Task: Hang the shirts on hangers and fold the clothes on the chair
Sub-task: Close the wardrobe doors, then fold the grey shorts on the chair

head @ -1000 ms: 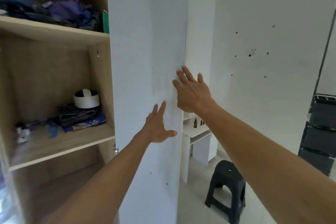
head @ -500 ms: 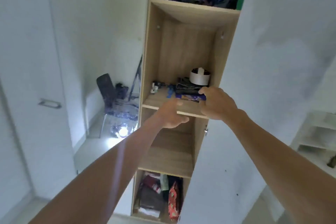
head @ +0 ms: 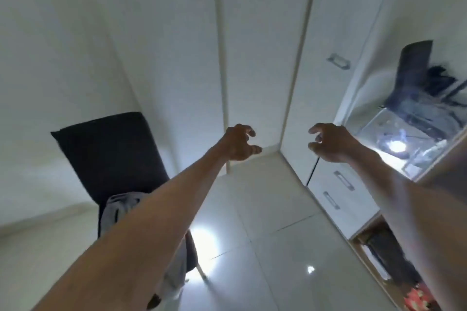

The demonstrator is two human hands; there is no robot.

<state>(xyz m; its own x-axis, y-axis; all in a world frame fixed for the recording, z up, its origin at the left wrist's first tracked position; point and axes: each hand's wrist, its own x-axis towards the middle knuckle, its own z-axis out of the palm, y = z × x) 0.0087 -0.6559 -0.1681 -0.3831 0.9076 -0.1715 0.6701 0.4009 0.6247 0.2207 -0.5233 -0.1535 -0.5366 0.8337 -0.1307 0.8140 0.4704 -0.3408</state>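
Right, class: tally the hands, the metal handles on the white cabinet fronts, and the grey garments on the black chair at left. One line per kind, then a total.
Hands: 2 (left hand, right hand, both holding nothing)
Metal handles: 3 (door handle, upper drawer handle, lower drawer handle)
Grey garments on the black chair: 1 (grey garment)
Total: 6

Home bedroom or dressing area — white wardrobe doors (head: 255, 58) with metal handles, drawers (head: 336, 192) below. Dark chair (head: 111, 154) against wall, grey garment (head: 118, 209) draped on it. Glossy pale floor tiles (head: 265, 235) — mirror (head: 414, 118) reflecting chair at right.
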